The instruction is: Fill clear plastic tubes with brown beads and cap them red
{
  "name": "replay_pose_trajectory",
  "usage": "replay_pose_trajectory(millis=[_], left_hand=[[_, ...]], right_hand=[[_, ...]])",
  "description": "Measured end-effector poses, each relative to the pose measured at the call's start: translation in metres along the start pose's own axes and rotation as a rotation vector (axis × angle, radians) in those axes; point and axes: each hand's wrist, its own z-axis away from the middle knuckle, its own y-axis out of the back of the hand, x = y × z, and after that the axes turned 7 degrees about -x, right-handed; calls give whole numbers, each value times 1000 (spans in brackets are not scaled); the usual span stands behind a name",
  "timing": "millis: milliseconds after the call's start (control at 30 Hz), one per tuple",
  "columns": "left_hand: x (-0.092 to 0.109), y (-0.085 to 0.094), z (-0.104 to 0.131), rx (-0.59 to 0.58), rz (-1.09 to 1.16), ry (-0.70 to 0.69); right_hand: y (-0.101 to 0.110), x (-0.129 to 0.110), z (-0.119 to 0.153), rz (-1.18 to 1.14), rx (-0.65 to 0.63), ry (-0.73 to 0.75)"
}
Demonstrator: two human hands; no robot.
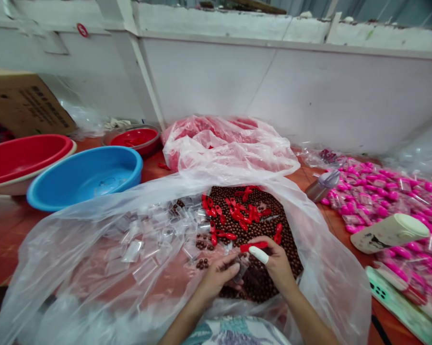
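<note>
At lower centre, the left hand (219, 275) holds a clear piece (241, 269), the right hand (278, 266) a red piece (253, 246), over brown beads (287, 239).

A: What does the right hand (278, 266) hold?

B: A slim, glossy red piece (253, 246), nearly level, one end pointing left.

A: And the left hand (219, 274)?

B: A small clear piece (241, 269), just below the red one (its exact shape is hard to make out behind the fingers).

A: What lies around them?

B: Round, dark brown beads (286, 247), spread in a thick layer under and beyond the hands. Loose red pieces (230, 236) lie scattered on top, at mixed angles. Left of the beads, transparent plastic cases (132, 250) lie in a jumbled heap.
</note>
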Motion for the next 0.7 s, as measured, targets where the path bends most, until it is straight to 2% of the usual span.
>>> replay_pose_trajectory(millis=[100, 233, 300, 367, 433, 500, 533, 633, 700], left_hand=[[2, 4, 1, -50, 7, -81], [1, 11, 3, -56, -18, -268], [-7, 15, 1, -34, -15, -310], [-17, 20, -5, -34, 18, -338], [-26, 26, -12, -90, 22, -369], [-32, 30, -16, -89, 2, -383], [-33, 31, -16, -76, -5, -387], [-31, 28, -11, -24, 2, -399], [-27, 25, -7, -24, 11, -405]], right_hand=[[12, -14, -9, 197, -81, 35], [29, -29, -23, 712, -286, 15], [30, -36, -34, 905, -429, -56], [22, -46, -53, 1001, -531, -80], [2, -67, -84, 974, -584, -29], [-29, -102, -122, 803, -573, 98], [-48, -123, -141, 678, -537, 177], [-101, -182, -188, 512, -420, 312], [-124, -202, -203, 247, -268, 457]])
